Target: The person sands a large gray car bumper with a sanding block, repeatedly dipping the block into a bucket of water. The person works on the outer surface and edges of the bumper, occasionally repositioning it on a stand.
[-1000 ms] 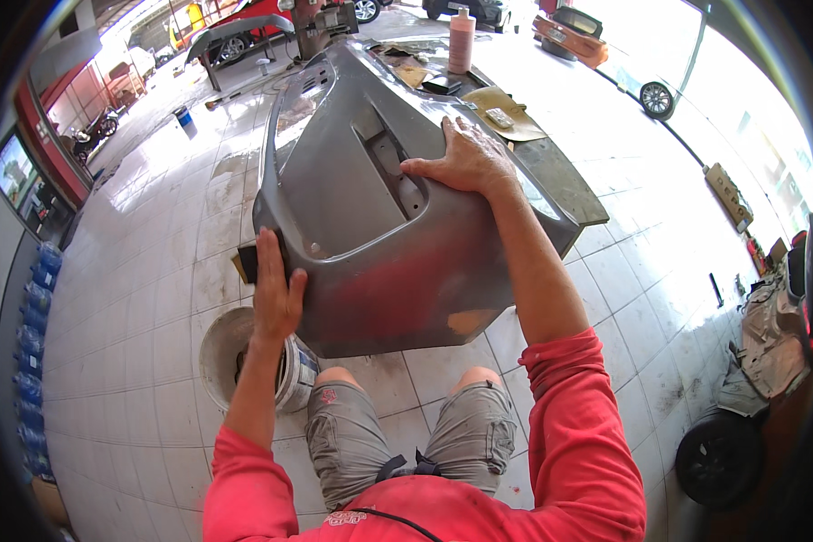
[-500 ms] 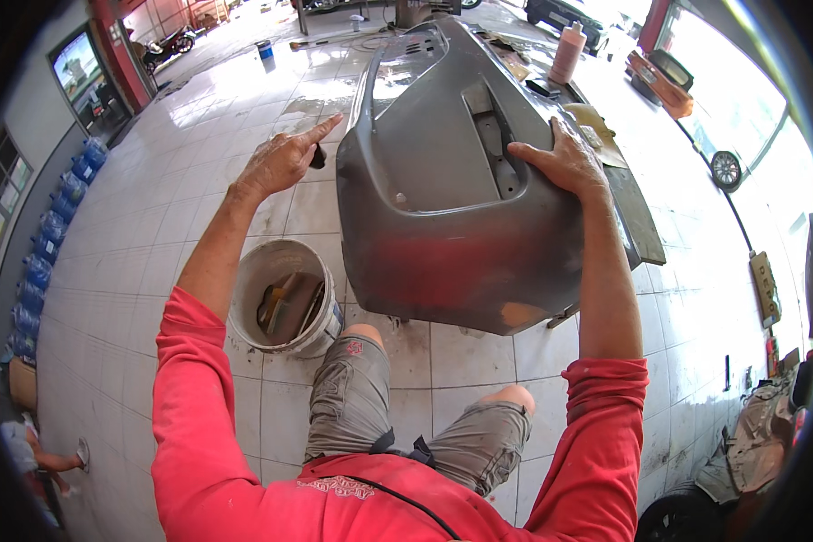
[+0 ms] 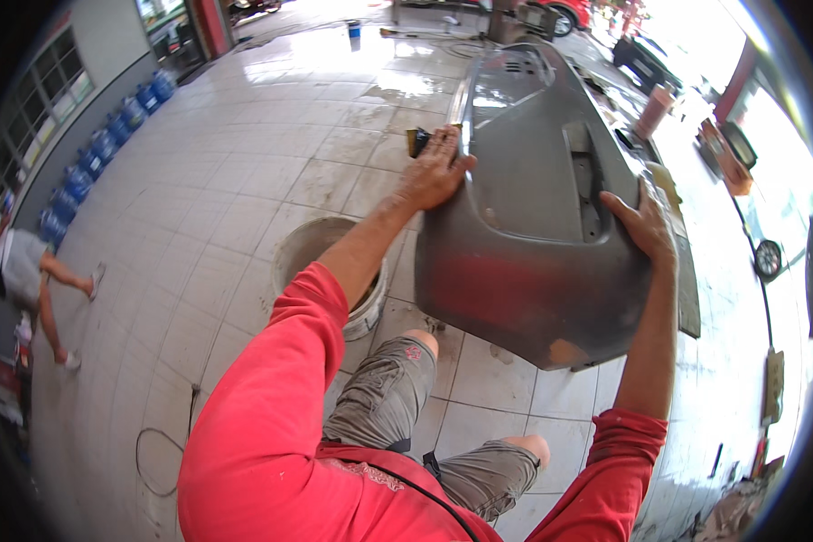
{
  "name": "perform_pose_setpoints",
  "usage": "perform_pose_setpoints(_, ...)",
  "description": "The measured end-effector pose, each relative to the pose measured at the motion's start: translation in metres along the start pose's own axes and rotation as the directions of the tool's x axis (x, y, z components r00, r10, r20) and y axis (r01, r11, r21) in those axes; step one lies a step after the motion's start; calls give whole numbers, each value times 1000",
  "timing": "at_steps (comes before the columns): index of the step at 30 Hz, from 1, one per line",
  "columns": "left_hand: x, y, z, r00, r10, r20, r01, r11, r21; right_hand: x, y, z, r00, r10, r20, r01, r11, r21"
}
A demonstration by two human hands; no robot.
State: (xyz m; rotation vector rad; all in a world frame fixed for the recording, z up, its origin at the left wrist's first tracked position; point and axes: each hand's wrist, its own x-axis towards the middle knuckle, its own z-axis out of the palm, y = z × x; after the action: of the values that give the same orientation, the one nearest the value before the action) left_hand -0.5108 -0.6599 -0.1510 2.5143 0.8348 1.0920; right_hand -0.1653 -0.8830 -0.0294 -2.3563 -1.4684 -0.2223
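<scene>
Hands both on the bumper panel [image 3: 533, 226]. Left hand [image 3: 435, 170] lies flat on its upper left edge, fingers spread over the rim, with a small dark-and-yellow pad [image 3: 417, 141] trapped under the fingers, probably an abrasive block kept ready against the surface being worked. Right hand [image 3: 646, 226] grips the opposite side, fingers curled over the right edge just beside the long slot cut-out; reads as a steadying hold so the panel does not swing. Panel is grey, curved, unpainted-looking, stood on end and leaning away from the person, lower lip near the bent knees [image 3: 425, 348], so it sits between the two hands and right in front of the body. White bucket [image 3: 370, 307] stands on the tiled floor [image 3: 199, 271] just left of the panel, partly hidden by the left forearm. Further out: blue water jugs [image 3: 108, 135] along the left wall, another person [image 3: 27, 271] walking at far left, parked cars [image 3: 646, 59] up top.
</scene>
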Motion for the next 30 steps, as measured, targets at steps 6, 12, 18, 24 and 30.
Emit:
perform_pose_setpoints(6,-124,82,-1,952,294,84,-292,956,-34,-13,5,-16,1000,-11,-8,11,1000,-1)
perform_pose_setpoints(12,-7,8,-16,994,19,108,-16,999,-31,9,16,8,994,-105,-6,105,992,68)
perform_pose_setpoints(18,-140,79,8,971,228,78,-223,973,-60,-7,25,-5,996,-83,-29,83,996,17)
perform_pose_setpoints(24,-70,-4,2,921,389,-28,-390,920,-35,-6,-2,-13,998,-57,-31,57,998,0)
perform_pose_setpoints(30,-72,36,18,983,141,-119,-156,979,-133,-1,2,-8,999,-32,-7,32,999,-5)
